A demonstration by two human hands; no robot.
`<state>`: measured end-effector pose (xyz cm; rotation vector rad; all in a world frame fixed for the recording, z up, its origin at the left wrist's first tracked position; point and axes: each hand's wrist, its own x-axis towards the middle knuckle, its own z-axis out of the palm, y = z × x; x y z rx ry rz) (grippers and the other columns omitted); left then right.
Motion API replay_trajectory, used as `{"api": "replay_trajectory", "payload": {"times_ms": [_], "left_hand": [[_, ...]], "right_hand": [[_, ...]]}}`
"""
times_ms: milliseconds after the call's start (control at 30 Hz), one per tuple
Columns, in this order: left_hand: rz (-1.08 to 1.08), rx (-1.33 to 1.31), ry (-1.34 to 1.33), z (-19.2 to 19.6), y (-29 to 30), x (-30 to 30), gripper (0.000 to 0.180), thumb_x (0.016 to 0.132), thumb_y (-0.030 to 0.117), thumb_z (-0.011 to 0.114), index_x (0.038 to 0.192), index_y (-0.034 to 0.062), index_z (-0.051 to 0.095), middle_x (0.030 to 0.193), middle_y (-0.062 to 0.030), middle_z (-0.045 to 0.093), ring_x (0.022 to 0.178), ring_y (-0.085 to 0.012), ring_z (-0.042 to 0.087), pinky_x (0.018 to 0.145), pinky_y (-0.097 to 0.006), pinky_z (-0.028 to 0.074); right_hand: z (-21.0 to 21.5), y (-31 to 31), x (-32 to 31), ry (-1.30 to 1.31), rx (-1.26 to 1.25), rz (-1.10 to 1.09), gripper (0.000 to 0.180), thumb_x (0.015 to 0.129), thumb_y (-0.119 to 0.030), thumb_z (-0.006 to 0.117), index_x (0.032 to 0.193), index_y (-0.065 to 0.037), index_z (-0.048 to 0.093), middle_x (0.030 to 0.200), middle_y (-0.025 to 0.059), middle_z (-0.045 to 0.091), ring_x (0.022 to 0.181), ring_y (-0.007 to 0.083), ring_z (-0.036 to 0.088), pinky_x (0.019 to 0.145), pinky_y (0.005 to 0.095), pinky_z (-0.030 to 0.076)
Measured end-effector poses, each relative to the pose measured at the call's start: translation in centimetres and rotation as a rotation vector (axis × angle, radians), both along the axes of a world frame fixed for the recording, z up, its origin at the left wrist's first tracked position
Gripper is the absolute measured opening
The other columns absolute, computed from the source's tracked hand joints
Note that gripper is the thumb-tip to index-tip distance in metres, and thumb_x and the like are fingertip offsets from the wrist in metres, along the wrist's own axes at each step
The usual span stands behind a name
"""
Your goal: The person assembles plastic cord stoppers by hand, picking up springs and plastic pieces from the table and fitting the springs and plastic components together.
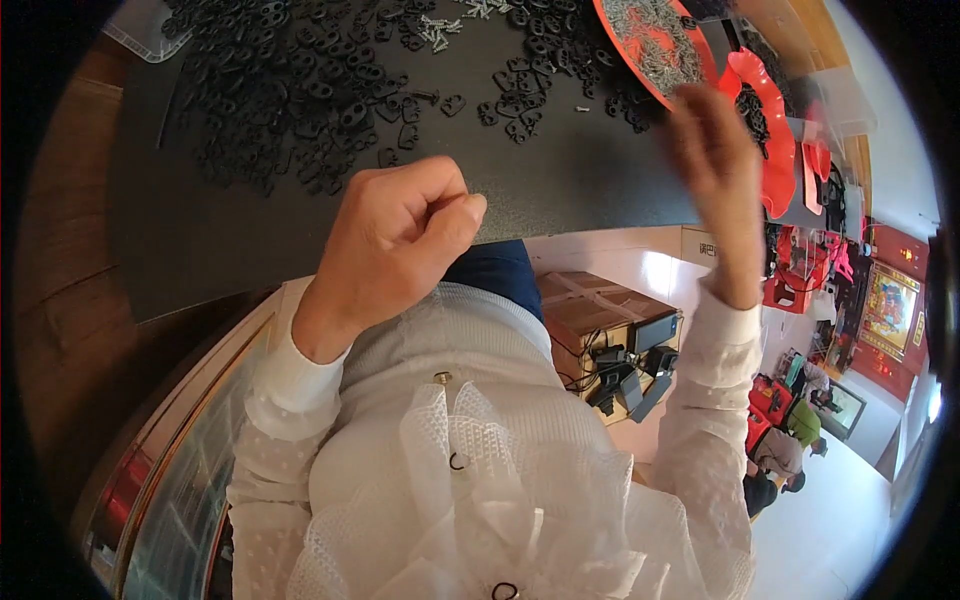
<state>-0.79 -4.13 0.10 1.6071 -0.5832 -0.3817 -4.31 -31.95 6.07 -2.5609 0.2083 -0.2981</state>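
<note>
The left hand [395, 235], at centre frame, is clenched into a fist above the dark worktop [560, 180]; whether it holds anything cannot be told. The small black parts [310, 85] lie scattered at upper left, apart from its fingers [450, 215]. The right hand [715, 165] is blurred at upper right, fingers released, near the red tray [645, 50].

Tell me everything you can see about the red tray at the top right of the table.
The red tray looks like glossy plastic, round with a raised rim. It lies on the dark table at the upper right, cut off by the picture's edge. It is filled with small silvery screws. Small black parts lie scattered beside it. The blurred right hand is raised just below it; whether it touches the tray cannot be told.
</note>
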Motion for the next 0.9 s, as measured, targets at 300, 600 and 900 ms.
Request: {"api": "replay_trajectory", "payload": {"times_ms": [300,600,900], "left_hand": [[-0.022,-0.017,-0.018,0.1,0.1,0.2,0.022,0.084,0.007,0.057,0.066,0.0020,0.047,0.053,0.0005,0.041,0.050,-0.0049,0.036,0.044,-0.026,0.030],[-0.040,-0.051,0.056,0.2,0.6,0.5,0.021,0.086,0.008,0.055,0.067,0.0015,0.047,0.053,0.0012,0.040,0.050,-0.0050,0.036,0.044,-0.026,0.030],[0.053,-0.060,0.117,-0.2,0.4,0.4,0.018,0.092,0.012,0.050,0.080,0.0007,0.055,0.066,0.0017,0.050,0.059,-0.0037,0.042,0.051,-0.021,0.035]], "right_hand": [[-2.4,9.4,4.1,-0.072,-0.452,0.589,0.021,0.081,-0.010,0.063,0.100,-0.002,0.059,0.088,0.0104,0.056,0.071,0.0280,0.060,0.056,0.0340,0.048],[-3.8,10.0,6.1,-0.226,-0.708,0.730,0.008,0.072,-0.010,0.057,0.074,-0.005,0.052,0.072,0.0091,0.050,0.062,0.0217,0.061,0.048,0.0320,0.050],[-3.2,9.4,6.1,-0.315,-0.417,0.675,0.012,0.072,-0.010,0.062,0.074,-0.006,0.051,0.071,0.0087,0.049,0.054,0.0232,0.057,0.044,0.0340,0.047]]}}
